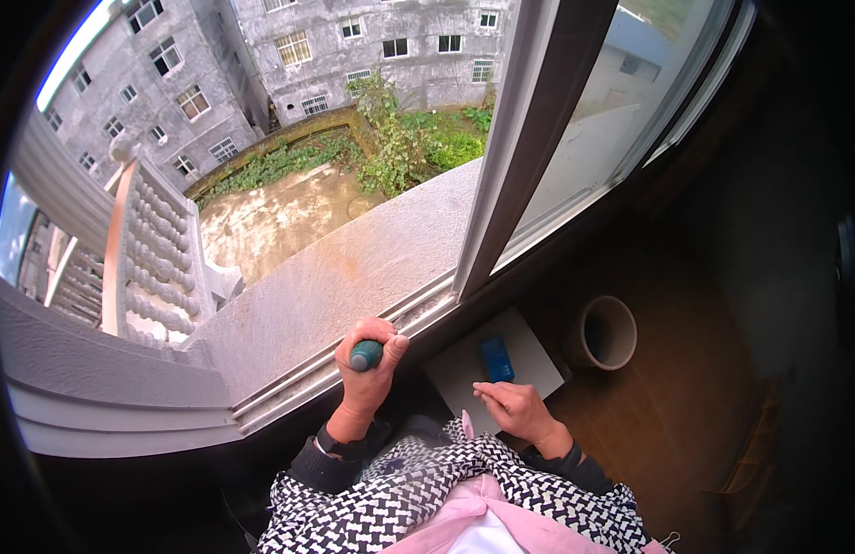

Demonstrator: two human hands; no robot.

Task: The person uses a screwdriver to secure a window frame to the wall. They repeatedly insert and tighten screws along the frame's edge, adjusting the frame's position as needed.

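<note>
My left hand (373,369) is wrapped round the teal handle of a tool (366,356), held just over the lower track (310,367) of the open sliding window; the tool's working end is hidden. My right hand (516,406) is below and to the right of it, fingers curled and pressed together; what they hold, if anything, I cannot make out. Just beyond those fingers a blue object (496,356) lies on a pale square tabletop (448,371).
The window frame and glass pane (483,222) stand at the right of the opening. Outside are a rough sill (372,249), a white balustrade (155,268) and a yard below. A cream bin (621,337) stands on the brown floor (653,434) to my right.
</note>
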